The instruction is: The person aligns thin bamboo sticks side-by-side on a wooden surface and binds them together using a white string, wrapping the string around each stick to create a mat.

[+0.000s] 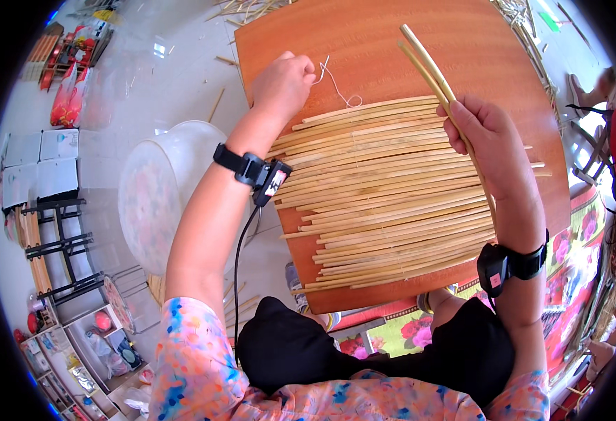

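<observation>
Pale floor tiles strewn with stray reed offcuts surround a reddish-brown wooden board [392,49] that rests across the person's lap like a small desk. On it lies a mat of pale reed strips [392,203], laid side by side and running left to right, covering the board's middle and near half. A thin white thread [336,85] rises from the mat's far edge to the left hand [283,83], whose grip is pinched shut on the thread's end, above the board's far left part. The right hand [490,144] sits over the mat's right side, fingers curled tight around two loose reed sticks [431,70] that slant up and away toward the board's far edge. Both wrists carry black strapped devices, the left one trailing a black cable down the forearm. Just left of the board stands a translucent white plastic basin [160,189]. Farther left are a black metal rack [62,245] and white boxes [41,165]. A floral-patterned cloth [574,245] shows at the right.
</observation>
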{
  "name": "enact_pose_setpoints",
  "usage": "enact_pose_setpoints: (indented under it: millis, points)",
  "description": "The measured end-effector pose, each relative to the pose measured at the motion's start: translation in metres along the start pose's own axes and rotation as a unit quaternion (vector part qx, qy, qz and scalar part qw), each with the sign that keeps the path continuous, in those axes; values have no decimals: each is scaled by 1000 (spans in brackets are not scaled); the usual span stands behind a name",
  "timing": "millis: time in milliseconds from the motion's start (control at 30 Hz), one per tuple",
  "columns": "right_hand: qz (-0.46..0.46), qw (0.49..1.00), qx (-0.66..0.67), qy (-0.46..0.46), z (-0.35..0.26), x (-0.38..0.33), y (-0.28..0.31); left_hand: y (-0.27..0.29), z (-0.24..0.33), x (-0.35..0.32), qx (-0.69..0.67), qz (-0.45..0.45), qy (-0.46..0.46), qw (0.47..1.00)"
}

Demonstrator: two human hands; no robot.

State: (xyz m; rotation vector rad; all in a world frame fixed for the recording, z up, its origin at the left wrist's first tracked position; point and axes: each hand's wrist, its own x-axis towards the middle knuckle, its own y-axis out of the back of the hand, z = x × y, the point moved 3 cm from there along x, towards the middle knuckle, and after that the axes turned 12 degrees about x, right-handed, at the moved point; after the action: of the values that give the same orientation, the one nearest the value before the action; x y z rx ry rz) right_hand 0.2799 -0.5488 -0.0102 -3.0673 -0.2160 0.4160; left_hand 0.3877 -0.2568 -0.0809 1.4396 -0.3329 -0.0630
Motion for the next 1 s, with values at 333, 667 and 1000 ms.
enact_pose_setpoints:
  millis: [333, 667, 1000]
  points:
    - [0, 1000, 12, -5, 6, 1, 0, -34, 17, 55, 139, -130, 34, 981]
    - [15, 1000, -1, 6, 3, 0, -3, -21, 7, 53, 26, -99, -22, 995]
    - [38, 993, -66, 92, -3, 2, -16, 79, 9, -30, -553, -14, 63, 830]
